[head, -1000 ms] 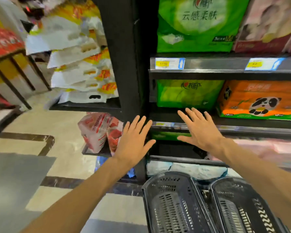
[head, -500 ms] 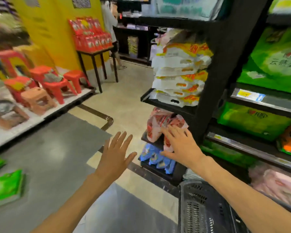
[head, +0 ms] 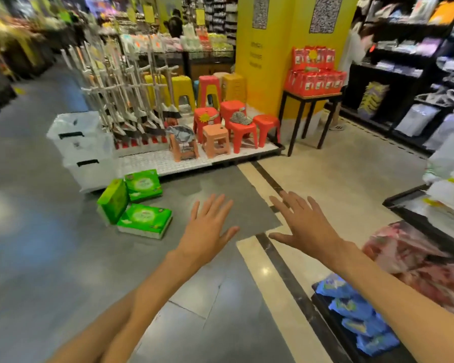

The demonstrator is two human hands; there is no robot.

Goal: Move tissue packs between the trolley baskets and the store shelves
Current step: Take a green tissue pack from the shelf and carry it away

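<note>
Head view: left hand and right hand hover empty, fingers spread, right of three green tissue packs on the floor

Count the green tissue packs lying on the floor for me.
3: one flat nearest the hands, one standing on edge behind it, one flat by the clear storage bins. None looks hidden.

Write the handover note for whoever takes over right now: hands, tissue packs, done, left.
Left hand: open, fingers spread, holding nothing.
Right hand: open, empty.
Three green tissue packs lie on the grey floor ahead-left, beside clear storage bins; one stands on edge.
No trolley baskets are in view.
Done: cannot tell.
Left: the floor packs probably need picking up and moving.
</note>
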